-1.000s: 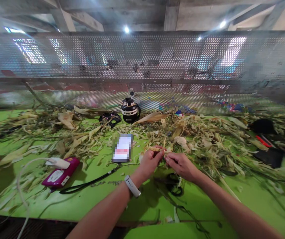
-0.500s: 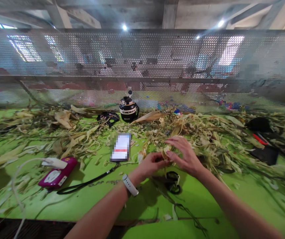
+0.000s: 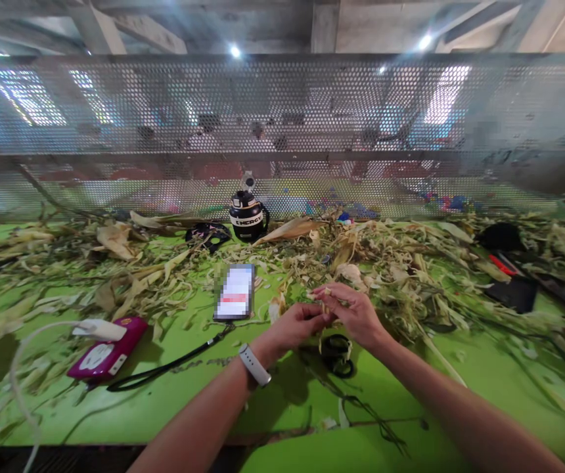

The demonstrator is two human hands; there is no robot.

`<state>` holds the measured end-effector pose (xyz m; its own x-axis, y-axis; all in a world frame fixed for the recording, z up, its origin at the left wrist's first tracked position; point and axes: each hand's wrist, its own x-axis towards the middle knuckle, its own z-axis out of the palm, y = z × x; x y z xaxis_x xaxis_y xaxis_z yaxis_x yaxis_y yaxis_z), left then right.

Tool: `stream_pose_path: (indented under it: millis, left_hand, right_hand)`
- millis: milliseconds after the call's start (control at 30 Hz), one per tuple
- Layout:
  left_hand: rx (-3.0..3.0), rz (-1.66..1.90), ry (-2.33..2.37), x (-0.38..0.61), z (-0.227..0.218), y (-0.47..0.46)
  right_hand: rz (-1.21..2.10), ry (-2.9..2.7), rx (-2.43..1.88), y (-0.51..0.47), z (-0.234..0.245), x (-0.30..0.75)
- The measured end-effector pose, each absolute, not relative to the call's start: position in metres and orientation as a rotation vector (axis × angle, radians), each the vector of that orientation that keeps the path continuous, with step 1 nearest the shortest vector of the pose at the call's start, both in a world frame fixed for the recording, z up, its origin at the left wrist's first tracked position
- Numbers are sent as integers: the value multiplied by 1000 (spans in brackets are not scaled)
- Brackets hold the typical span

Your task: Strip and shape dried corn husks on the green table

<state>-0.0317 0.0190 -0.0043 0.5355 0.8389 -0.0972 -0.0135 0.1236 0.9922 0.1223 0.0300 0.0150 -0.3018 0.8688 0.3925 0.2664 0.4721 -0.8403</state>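
My left hand [image 3: 298,326], with a white band on its wrist, is closed in a pinch on a small pale piece of corn husk [image 3: 326,303]. My right hand [image 3: 356,314] meets it from the right, thumb and fingers closed on the same piece. The fingers partly cover the husk, so its full shape is hidden. Just below the hands lie black loops [image 3: 338,356] that look like scissor handles. A heap of dry husk strips [image 3: 391,263] spreads behind and right of my right hand. Left of my left hand lies a phone [image 3: 234,292] with its screen lit.
A magenta box with a white plug [image 3: 108,348] sits at the left, its cable running down. A black mug marked ENERGY [image 3: 247,217] stands at the back before a perforated metal screen [image 3: 292,105]. Dark items with a red part [image 3: 503,264] lie at the right.
My right hand has come down and left, its raised fingers closing onto the husk piece beside my left hand. The view has shifted slightly to the right.
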Motion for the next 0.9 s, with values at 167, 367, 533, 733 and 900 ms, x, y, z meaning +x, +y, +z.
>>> stream_pose_path:
  millis: [167, 367, 533, 733, 900]
  left_hand:
    - [1083, 893, 884, -32, -10, 24]
    - [1077, 912, 870, -32, -4, 23]
    - [1226, 865, 857, -33, -2, 24]
    - [1182, 898, 873, -34, -4, 25]
    - [902, 980, 780, -31, 3, 21]
  right_hand:
    - [537, -2030, -1153, 40, 23, 136]
    - [384, -2136, -1122, 42, 21, 138]
    - [332, -2104, -1108, 40, 18, 134]
    - [363, -2024, -1170, 42, 16, 134]
    - [667, -1763, -1187, 48, 16, 142]
